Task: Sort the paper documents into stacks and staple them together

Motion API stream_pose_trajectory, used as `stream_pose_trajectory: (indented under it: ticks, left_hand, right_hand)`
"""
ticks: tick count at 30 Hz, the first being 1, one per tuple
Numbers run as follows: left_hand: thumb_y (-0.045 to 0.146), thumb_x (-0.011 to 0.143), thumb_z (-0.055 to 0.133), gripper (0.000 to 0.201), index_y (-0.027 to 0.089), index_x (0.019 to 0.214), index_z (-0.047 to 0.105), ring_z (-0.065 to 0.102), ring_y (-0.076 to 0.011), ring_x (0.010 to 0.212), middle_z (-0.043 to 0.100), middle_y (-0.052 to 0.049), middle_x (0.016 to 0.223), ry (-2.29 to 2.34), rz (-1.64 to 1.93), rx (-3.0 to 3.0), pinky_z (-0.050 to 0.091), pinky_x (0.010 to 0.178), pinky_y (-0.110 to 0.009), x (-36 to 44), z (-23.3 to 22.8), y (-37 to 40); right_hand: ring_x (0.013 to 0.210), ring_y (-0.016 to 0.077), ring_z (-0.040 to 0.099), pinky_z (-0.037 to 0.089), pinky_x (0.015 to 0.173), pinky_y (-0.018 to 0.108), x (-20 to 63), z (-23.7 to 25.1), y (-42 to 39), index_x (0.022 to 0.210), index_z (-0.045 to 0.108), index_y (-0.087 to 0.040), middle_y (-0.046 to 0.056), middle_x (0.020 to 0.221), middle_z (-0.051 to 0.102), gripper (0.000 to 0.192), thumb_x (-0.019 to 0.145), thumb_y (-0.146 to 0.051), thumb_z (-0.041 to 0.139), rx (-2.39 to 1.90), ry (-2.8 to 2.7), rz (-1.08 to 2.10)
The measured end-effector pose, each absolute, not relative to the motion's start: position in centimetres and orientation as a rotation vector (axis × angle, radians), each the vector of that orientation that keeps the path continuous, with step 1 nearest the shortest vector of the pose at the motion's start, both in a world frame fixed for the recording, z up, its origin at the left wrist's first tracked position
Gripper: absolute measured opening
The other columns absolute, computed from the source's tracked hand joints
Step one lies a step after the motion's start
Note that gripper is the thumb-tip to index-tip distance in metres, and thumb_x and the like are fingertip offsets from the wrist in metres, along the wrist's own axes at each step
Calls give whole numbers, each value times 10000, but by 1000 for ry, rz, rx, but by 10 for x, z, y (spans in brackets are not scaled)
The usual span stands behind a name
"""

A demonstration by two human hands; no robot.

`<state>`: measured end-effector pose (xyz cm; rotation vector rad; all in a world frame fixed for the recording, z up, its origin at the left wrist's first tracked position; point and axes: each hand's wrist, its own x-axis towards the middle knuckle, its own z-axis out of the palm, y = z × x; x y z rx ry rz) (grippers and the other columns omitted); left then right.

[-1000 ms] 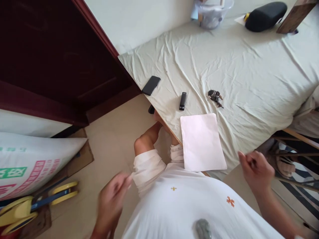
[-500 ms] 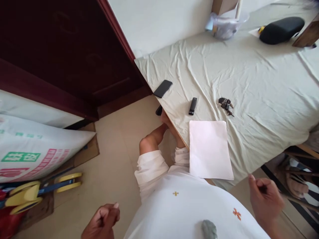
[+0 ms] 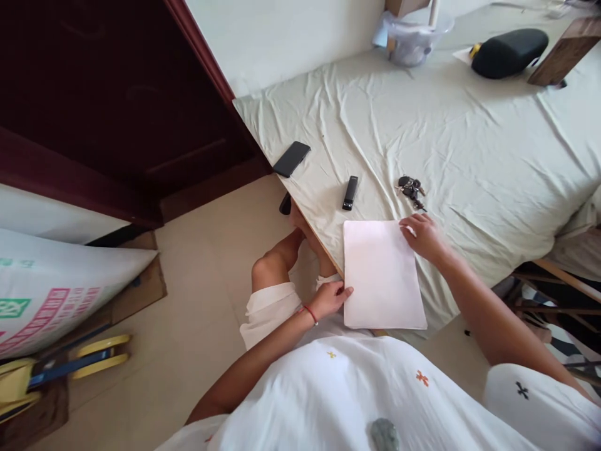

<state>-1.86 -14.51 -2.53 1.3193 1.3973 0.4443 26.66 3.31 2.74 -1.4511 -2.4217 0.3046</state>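
Note:
A stack of white paper (image 3: pixel 382 282) lies near the table's front edge, with several sheet edges visible at its border. My left hand (image 3: pixel 330 299), with a red string on its wrist, is at the stack's left edge. Its fingers are curled and the thumb lies against the paper's edge. At the far right corner of the stack is my right hand (image 3: pixel 424 237). Its fingertips touch the paper there, with thumb and forefinger a little apart. Just beyond that hand is a bunch of keys (image 3: pixel 411 190). A black stapler (image 3: pixel 350 193) rests beyond the stack's far left corner.
A black phone (image 3: pixel 292 158) lies by the left edge of the cloth-covered table (image 3: pixel 474 150). Farther back stand a clear plastic tub (image 3: pixel 408 47), a black case (image 3: pixel 509 53) and a wooden block (image 3: pixel 566 51). On the floor at left are a large printed sack (image 3: pixel 70 275) and a yellow-and-blue wheeled item (image 3: pixel 101 357).
Both hands have come up from beside my body to the stack of paper, the left to its left edge and the right to its far right corner. The view has shifted slightly.

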Motion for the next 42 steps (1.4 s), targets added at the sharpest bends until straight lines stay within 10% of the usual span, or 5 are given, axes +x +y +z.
stream_pose_trajectory:
  ticks: [7,15,30,42]
  left_hand:
    - [791,861,407,610,211,692,494,483,-148,459,484,25,487,1358,391,1040,321,495,-273,0,-38,-174]
    - [693,879,469,581,207,559,449,390,-123,526,421,22,472,1344,415,1068,250,516,-261,-1,-31,-175]
    - [780,854,416,668,224,521,251,241,-99,566,222,39,568,1336,351,1190,156,554,-288,-3,-37,-163]
    - [632,852,477,533,201,545,416,287,-111,584,302,28,569,1266,326,1161,194,541,-272,-8,-37,-159]
  right_hand:
    - [1151,339,533,410,1044,509,242,-4,47,1297,682,-120,191,1291,636,422,977,-299,474,-1442,-2533,274]
    - [1049,315,562,460,990,496,251,-2,44,1083,762,-179,144,1049,676,312,960,-364,543,-1451,-2373,382]
    - [1276,368,483,438,1047,561,195,8,45,1190,736,-164,177,1224,666,345,1011,-302,474,-1336,-2487,365]
    - [1113,326,551,445,956,478,197,5,55,890,734,-223,104,928,698,159,948,-323,625,-1258,-2396,600]
